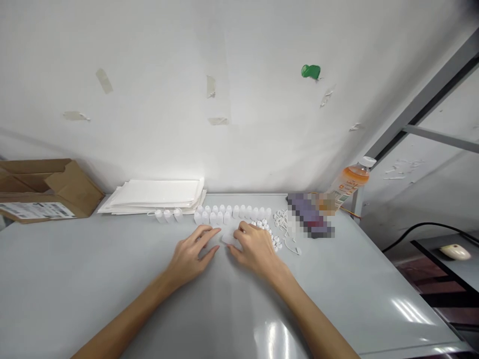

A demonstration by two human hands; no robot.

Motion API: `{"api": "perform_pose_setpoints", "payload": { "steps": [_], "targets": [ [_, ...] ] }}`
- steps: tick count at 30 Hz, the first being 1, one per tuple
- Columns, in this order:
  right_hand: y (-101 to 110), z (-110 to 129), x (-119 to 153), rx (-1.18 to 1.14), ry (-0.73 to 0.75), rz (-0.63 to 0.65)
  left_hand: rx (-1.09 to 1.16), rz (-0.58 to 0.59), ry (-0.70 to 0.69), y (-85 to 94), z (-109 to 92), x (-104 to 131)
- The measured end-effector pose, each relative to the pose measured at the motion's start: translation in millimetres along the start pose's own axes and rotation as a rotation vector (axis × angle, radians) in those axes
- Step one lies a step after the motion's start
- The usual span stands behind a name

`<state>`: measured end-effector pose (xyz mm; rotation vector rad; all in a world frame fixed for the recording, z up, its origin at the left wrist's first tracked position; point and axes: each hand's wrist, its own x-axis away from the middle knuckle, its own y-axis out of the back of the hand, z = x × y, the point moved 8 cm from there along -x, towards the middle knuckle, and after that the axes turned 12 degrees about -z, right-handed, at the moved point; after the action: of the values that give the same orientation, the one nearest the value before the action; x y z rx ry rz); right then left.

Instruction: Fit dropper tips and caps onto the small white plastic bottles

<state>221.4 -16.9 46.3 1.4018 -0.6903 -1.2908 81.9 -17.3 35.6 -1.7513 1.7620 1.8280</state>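
"Where was the piece (226, 239)?"

"Between my hands, near the middle of the table (90, 279). My right hand (259, 248) seemed to have it in a near-closed pinch, thumb against curled fingers. It looked pale and see-through, but my fingers hid most of its shape."

"And your left hand (187, 257)?"

"Half open beside it, thumb and forefinger parted, with nothing that I could see in them."

"What stage was that?"

"Close handling of one piece, I judged. Something so small called for fingertip care and a light squeeze."

"What stood around it?"

"Just beyond, tubes (213, 218) in rows, upright, milky and smooth, round-topped. Near my right knuckles, little glossy white caps (264, 224), partly hidden; past them, thin, tangled cords (286, 224). Off to the left, three looped tubes (168, 216)."

"Farther out?"

"A stack (160, 192) of flat white packets, a creased cardboard box (83, 192), and, on the right, a clear bottle (346, 184) of orange drink, leaning in my view. The table was smooth grey, throwing back the light."
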Motion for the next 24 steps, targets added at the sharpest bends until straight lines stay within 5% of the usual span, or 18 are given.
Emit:
{"api": "perform_pose_setpoints", "payload": {
  "steps": [12,24],
  "targets": [
    [12,11,1,-0.419,-0.031,-0.127,0.043,-0.035,-0.046,6.3,-6,0],
    [18,14,-5,-0.612,-0.019,-0.195,0.152,-0.003,0.063,4.7,-5,-1]
  ]
}}
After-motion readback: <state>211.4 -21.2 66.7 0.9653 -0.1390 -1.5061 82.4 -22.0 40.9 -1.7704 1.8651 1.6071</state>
